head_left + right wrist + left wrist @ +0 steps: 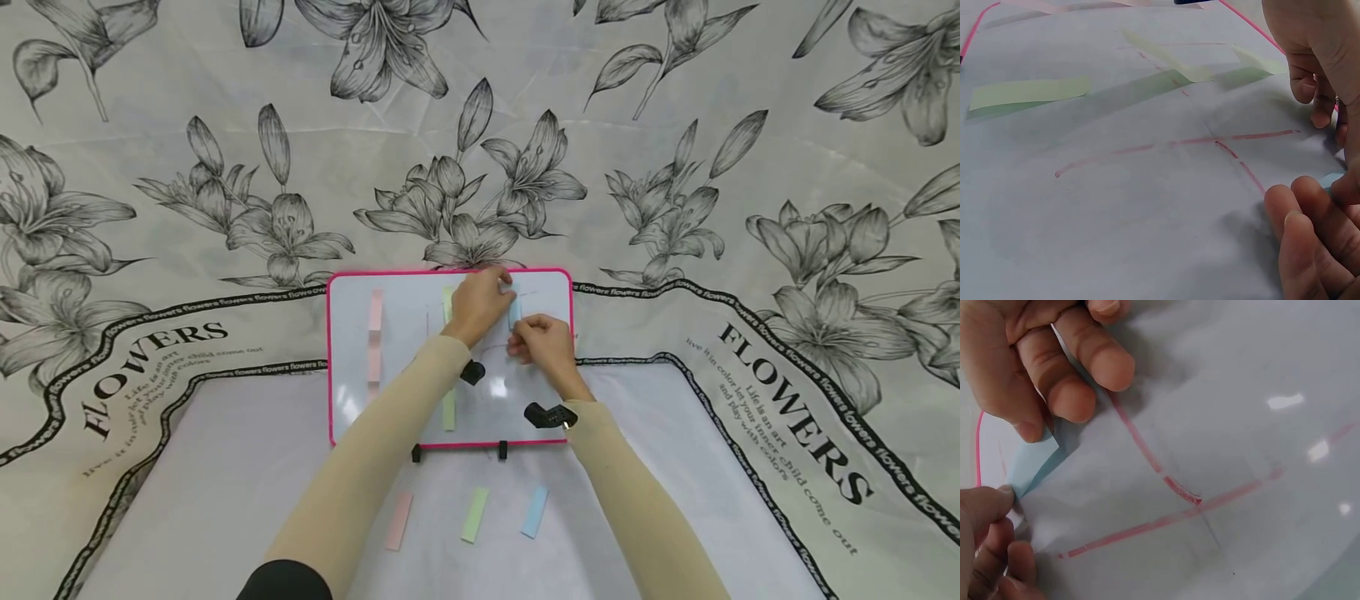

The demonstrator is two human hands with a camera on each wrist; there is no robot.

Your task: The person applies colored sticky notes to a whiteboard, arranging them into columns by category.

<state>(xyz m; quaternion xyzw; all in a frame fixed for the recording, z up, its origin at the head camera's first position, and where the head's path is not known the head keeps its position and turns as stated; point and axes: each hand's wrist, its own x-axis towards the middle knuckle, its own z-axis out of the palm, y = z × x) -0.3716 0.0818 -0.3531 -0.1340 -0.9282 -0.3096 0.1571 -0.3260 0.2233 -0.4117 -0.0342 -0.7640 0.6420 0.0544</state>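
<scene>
A blue paper strip (514, 313) stands against the right part of a pink-framed whiteboard (405, 358). My left hand (480, 304) pinches its upper end. Lower down, the fingers of my right hand (546, 343) pinch the other end. Close up in the left wrist view, the blue strip (1036, 459) looks slightly bent between the two hands' fingertips. In the right wrist view most of it is hidden behind the fingers. Faint red marker lines (1141, 531) run across the board beside the hands.
Pink strips (375, 350) form a column on the board's left; green strips (448, 410) hang near its middle, partly behind my left arm. A pink strip (399, 521), a green strip (475, 515) and another blue strip (534, 512) lie on the white cloth. Black feet (502, 450) support the board.
</scene>
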